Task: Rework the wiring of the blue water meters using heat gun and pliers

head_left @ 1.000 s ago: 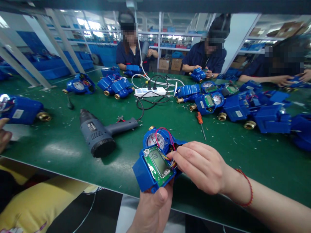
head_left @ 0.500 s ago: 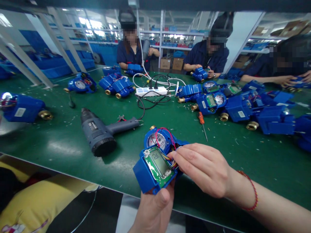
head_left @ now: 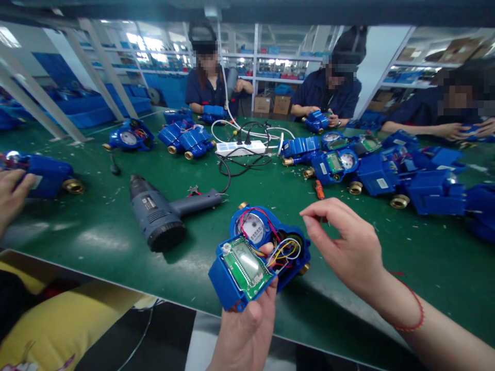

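Note:
My left hand (head_left: 243,327) grips a blue water meter (head_left: 284,242) from below, its thumb against the underside near the middle. A green circuit board with an LCD (head_left: 244,267) sits in the meter's blue casing, facing me. Red, yellow and white wires (head_left: 285,252) loop beside it, above a round dial (head_left: 252,228). My right hand (head_left: 348,247) hangs over the green bench to the right of the meter, not touching it. Its thumb and forefinger are close but apart, with nothing visible between them.
A grey heat gun (head_left: 158,216) lies left of the meter. An orange-handled screwdriver (head_left: 319,189) lies beyond my right hand. Several blue meters, a white power strip (head_left: 240,148) and cables cover the bench. Co-workers sit opposite, and another person's hand (head_left: 11,198) rests at far left.
My right hand has lifted off the meter and moved up and to the right. The meter has turned slightly, showing more of its wires and dial.

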`<action>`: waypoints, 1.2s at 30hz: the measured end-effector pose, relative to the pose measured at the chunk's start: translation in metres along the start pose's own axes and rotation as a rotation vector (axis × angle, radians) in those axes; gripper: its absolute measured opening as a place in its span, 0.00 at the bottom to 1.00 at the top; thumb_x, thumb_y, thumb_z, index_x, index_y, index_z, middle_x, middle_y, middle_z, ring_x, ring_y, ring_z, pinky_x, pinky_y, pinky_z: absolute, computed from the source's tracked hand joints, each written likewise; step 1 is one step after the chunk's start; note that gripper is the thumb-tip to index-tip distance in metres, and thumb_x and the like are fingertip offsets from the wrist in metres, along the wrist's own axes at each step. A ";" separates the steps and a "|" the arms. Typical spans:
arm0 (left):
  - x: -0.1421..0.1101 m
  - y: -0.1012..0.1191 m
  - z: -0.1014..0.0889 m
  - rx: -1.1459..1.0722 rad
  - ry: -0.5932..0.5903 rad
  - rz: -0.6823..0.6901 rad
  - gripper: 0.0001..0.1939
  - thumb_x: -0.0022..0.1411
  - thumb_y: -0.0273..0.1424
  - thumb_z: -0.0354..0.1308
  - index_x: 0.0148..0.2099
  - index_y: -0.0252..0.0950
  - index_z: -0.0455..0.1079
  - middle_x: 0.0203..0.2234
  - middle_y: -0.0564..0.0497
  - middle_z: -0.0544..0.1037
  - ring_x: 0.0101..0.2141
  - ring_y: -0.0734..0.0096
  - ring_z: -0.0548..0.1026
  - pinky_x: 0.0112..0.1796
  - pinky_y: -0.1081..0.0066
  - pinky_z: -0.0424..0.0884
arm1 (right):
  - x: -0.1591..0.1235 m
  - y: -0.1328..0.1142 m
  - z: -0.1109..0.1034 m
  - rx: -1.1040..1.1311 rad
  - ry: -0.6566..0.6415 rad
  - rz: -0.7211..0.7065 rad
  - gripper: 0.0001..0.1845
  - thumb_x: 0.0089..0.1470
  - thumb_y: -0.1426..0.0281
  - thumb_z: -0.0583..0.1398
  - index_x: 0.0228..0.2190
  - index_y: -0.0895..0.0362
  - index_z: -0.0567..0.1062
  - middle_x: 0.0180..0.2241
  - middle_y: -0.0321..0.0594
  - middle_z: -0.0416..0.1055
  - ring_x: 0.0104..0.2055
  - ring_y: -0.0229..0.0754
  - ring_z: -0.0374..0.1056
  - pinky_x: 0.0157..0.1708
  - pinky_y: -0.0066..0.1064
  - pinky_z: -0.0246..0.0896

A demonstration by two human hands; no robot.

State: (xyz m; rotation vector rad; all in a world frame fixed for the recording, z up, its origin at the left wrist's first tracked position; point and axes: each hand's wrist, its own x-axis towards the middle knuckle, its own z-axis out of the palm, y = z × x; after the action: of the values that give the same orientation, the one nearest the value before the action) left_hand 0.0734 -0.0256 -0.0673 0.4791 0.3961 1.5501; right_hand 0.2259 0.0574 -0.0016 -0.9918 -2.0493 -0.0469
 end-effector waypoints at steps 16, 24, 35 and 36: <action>0.005 0.007 -0.008 0.027 0.070 0.045 0.18 0.53 0.38 0.68 0.48 0.50 0.77 0.46 0.52 0.80 0.47 0.65 0.77 0.47 0.71 0.72 | 0.004 -0.029 0.003 0.220 -0.489 0.227 0.11 0.63 0.72 0.55 0.28 0.55 0.72 0.28 0.32 0.72 0.33 0.38 0.61 0.40 0.38 0.43; 0.006 0.011 -0.009 -0.005 0.110 0.028 0.24 0.52 0.41 0.67 0.53 0.51 0.73 0.52 0.51 0.76 0.52 0.62 0.71 0.46 0.70 0.71 | 0.006 -0.029 0.006 0.173 -0.566 0.101 0.05 0.57 0.67 0.62 0.37 0.50 0.75 0.37 0.36 0.66 0.42 0.44 0.56 0.42 0.39 0.45; 0.000 0.011 -0.026 -0.054 -0.010 -0.035 0.24 0.45 0.42 0.71 0.48 0.50 0.77 0.50 0.53 0.78 0.51 0.61 0.72 0.45 0.69 0.71 | 0.027 -0.006 0.001 0.367 -0.682 0.161 0.10 0.60 0.74 0.56 0.28 0.57 0.73 0.36 0.38 0.68 0.42 0.41 0.62 0.44 0.38 0.54; -0.002 0.011 -0.032 -0.082 -0.039 -0.046 0.26 0.44 0.44 0.72 0.47 0.49 0.77 0.50 0.52 0.78 0.51 0.60 0.72 0.46 0.68 0.71 | 0.027 -0.005 0.001 0.382 -0.673 0.166 0.10 0.61 0.74 0.56 0.28 0.57 0.73 0.37 0.39 0.69 0.42 0.41 0.63 0.44 0.38 0.55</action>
State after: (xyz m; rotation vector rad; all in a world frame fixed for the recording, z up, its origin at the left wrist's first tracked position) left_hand 0.0469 -0.0262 -0.0886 0.4328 0.3107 1.5040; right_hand 0.2127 0.0714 0.0177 -1.0081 -2.4198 0.8363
